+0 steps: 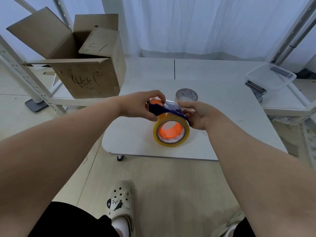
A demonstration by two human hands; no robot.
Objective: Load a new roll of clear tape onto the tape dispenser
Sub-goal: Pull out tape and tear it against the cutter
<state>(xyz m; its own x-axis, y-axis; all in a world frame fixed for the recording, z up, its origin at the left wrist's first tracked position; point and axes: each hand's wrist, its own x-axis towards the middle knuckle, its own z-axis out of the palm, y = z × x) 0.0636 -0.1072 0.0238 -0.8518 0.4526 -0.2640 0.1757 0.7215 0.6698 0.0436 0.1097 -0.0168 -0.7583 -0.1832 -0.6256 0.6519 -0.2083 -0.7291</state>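
Observation:
A blue tape dispenser (168, 109) with orange parts is held over the white table (222, 103). A yellowish clear tape roll (171, 141) sits on its orange hub (170, 130). My left hand (140, 105) grips the dispenser's handle end. My right hand (195, 114) holds the frame's other side, thumb on a strip of clear tape drawn over the blue frame. A second tape roll (186, 94), grey-white, lies flat on the table just behind my hands.
An open cardboard box (85, 74) stands at the table's back left. A clear plastic container (271, 76) rests on a shelf at the right. White metal racking (20, 71) flanks both sides. My shoe (119, 202) is on the floor below.

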